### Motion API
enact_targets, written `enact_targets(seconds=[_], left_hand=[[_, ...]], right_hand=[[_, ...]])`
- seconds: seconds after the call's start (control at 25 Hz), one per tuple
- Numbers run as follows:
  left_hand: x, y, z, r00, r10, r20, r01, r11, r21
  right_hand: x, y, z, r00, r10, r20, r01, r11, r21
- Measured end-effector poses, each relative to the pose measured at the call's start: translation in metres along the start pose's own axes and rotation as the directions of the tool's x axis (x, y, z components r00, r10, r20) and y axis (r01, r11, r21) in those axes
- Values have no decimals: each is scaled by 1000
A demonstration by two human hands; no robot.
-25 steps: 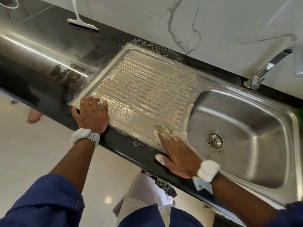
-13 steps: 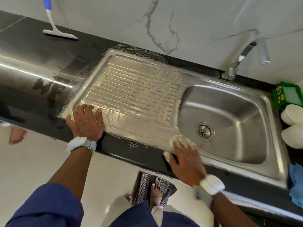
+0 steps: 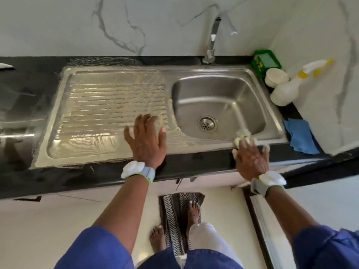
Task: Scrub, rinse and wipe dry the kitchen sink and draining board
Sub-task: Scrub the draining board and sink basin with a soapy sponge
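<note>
The steel sink bowl (image 3: pixel 223 98) with its drain (image 3: pixel 207 124) sits right of the ribbed draining board (image 3: pixel 101 105), which is streaked with soapy film. My left hand (image 3: pixel 146 141) hovers or rests with spread fingers on the board's front right part. My right hand (image 3: pixel 250 156) lies on the sink's front rim, soapy, pressing a pale scrub pad (image 3: pixel 242 133) under its fingertips. The pad is mostly hidden by the fingers.
A tap (image 3: pixel 212 39) rises behind the bowl. At the right stand a green box (image 3: pixel 266 61), a white tub (image 3: pixel 275 76), a spray bottle (image 3: pixel 287 88) and a blue cloth (image 3: pixel 300 135). Black counter (image 3: pixel 77 177) surrounds the sink. A striped mat (image 3: pixel 178 214) lies underfoot.
My right hand slid the pad rightward along the front rim, from the board's edge to the bowl's front right. My left hand moved right from the board's front left corner. The view shifted right.
</note>
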State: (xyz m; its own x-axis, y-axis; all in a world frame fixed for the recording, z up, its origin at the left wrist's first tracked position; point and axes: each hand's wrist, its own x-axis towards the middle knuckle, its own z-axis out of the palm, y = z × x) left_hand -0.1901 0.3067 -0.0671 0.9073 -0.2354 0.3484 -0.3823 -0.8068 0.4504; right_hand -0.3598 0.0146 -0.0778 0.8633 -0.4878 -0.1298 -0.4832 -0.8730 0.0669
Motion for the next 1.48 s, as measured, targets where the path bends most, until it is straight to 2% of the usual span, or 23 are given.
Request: enact_targets(seconds=[0.04, 0.08, 0.16, 0.24, 0.28, 0.32, 0.4, 0.48, 0.56, 0.6, 0.68, 0.76, 0.84, 0.96, 1.0, 1.12, 1.2, 1.28, 1.48], left_hand=[[-1, 19, 9, 999, 24, 22, -24, 1000, -19], [-5, 41, 19, 998, 49, 46, -48, 998, -30], [-12, 74, 38, 994, 62, 86, -57, 997, -50], [-17, 98, 55, 994, 51, 100, -45, 997, -66], [-16, 114, 67, 995, 38, 93, -31, 997, -72], [-15, 123, 76, 996, 20, 90, -13, 997, -76], [-12, 147, 98, 998, -12, 64, 16, 998, -55], [-7, 155, 106, 998, -13, 59, 15, 999, -34], [-13, 176, 122, 997, -25, 68, 26, 999, -19], [-16, 184, 126, 996, -43, 73, 43, 999, 0], [-21, 195, 136, 992, -73, 107, 68, 997, 46], [-26, 193, 141, 991, -29, 133, 15, 994, 105], [-27, 193, 145, 991, -2, 131, -17, 989, 150], [-24, 193, 144, 991, -65, 116, 46, 986, 161], [-24, 192, 145, 991, -78, 106, 61, 985, 162], [-26, 191, 147, 993, -88, 75, 75, 984, 159], [-26, 191, 149, 993, -107, 59, 96, 982, 165], [-25, 191, 149, 992, -112, 61, 100, 980, 172], [-24, 191, 147, 991, -119, 60, 107, 979, 172]], right_hand=[[3, 6, -2, 997, 77, 31, -76, 997, -14], [6, 1, -3, 997, 81, -5, -81, 997, -13], [3, -47, 0, 992, -115, -53, 117, 993, 32], [-4, -99, 6, 930, -361, -66, 365, 929, 64], [-2, -100, 3, 900, -435, -20, 436, 897, 70], [2, -88, -1, 894, -448, -14, 447, 891, 82], [19, -12, 2, 939, -337, -61, 339, 940, 27], [38, 75, 7, 983, -185, -11, 183, 977, -107], [62, 158, -1, 999, -28, 45, 33, 995, -96], [69, 171, -2, 999, 0, 39, 5, 993, -117], [72, 152, -3, 994, -72, 79, 78, 995, -67], [52, 127, 4, 956, -276, 104, 276, 961, 9], [55, 142, -1, 931, -354, 89, 350, 935, 52], [101, 176, -14, 979, -198, 47, 199, 979, -37], [108, 173, -12, 981, -187, 43, 187, 982, 12], [90, 156, -8, 958, -287, 11, 283, 950, 134], [82, 172, -7, 949, -313, 17, 313, 949, 42], [102, 179, -9, 960, -276, 44, 277, 961, -18], [141, 151, -11, 974, -213, 79, 218, 974, -65]])
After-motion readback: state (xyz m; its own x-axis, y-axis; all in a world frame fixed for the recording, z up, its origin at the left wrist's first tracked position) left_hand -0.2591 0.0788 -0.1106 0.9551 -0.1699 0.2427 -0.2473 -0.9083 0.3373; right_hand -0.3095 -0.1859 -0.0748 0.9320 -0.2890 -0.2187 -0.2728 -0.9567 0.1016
